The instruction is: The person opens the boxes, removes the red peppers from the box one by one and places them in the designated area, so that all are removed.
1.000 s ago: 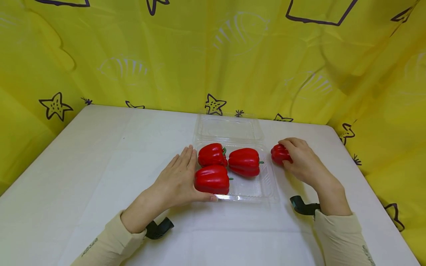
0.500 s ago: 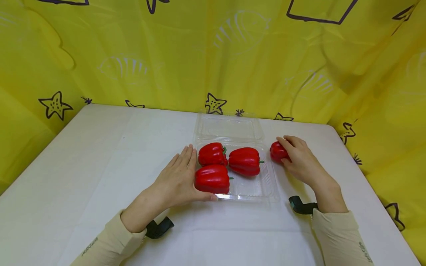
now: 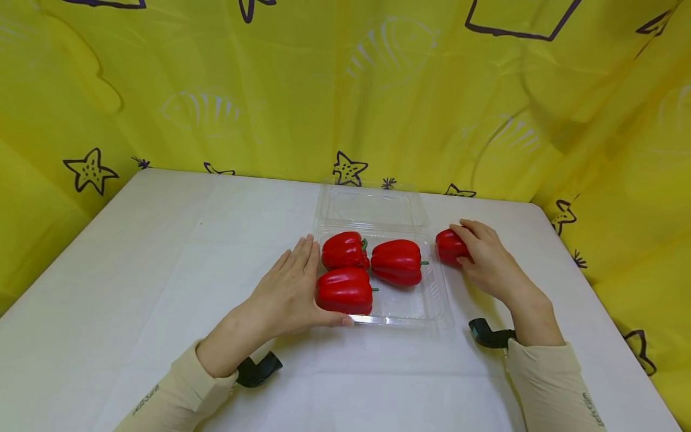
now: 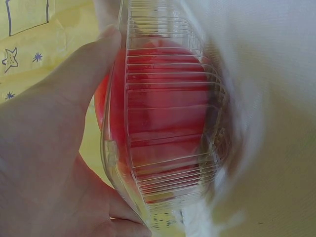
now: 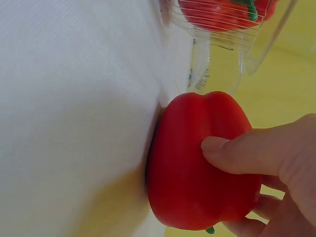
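A clear plastic clamshell container (image 3: pixel 402 309) lies with its lid folded back, holding three red bell peppers. Two of them, a rear pepper (image 3: pixel 342 251) and a front pepper (image 3: pixel 344 291), sit at its left, and another pepper (image 3: pixel 396 262) sits at its right. Along the container's left side my left hand (image 3: pixel 286 291) rests with straight fingers, its thumb stretched along the front rim. To the right of the container, my right hand (image 3: pixel 491 258) grips a fourth-side loose bell pepper (image 5: pixel 197 163) between thumb and fingers. That pepper is at the tabletop, its green stem just showing underneath in the right wrist view.
The raised transparent lid (image 3: pixel 372 207) reaches back towards the yellow curtain (image 3: pixel 270 90) behind the table. A white cloth covers the table (image 3: pixel 162 270). Dark wrist-worn mounts (image 3: pixel 259 370) stick out from both sleeves.
My right hand and its bell pepper have shifted slightly left and back, closer to the container. My left hand, the container and the peppers inside it look unmoved.
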The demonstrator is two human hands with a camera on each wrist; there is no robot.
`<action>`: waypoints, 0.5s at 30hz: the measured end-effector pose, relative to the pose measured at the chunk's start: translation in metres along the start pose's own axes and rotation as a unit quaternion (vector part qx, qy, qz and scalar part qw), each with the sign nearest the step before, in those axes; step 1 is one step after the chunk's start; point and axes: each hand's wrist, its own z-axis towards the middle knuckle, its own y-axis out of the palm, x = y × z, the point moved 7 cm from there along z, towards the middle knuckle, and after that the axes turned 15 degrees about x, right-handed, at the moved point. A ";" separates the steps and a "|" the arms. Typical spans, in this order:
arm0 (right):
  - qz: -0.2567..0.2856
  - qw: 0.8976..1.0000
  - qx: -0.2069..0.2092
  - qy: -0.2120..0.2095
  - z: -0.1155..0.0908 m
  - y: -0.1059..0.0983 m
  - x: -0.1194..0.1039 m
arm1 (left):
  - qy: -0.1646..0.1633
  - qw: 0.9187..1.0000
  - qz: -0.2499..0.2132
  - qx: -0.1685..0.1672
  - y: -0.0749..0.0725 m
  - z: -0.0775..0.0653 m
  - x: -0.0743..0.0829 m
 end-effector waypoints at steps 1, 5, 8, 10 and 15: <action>-0.001 1.000 -0.002 0.004 0.000 0.000 0.000 | 0.000 1.000 0.001 0.000 0.000 0.000 0.000; -0.007 1.000 -0.013 0.011 0.000 -0.001 0.001 | 0.000 1.000 0.004 0.000 0.000 0.000 -0.001; -0.007 1.000 -0.022 0.015 0.000 0.000 0.002 | 0.000 1.000 0.004 0.000 0.000 0.000 -0.001; -0.005 1.000 -0.025 0.016 0.000 -0.001 0.002 | 0.000 1.000 0.004 0.001 0.000 0.001 -0.001; 0.002 1.000 -0.004 0.005 0.002 -0.005 -0.001 | -0.001 1.000 0.001 0.000 0.000 0.001 -0.001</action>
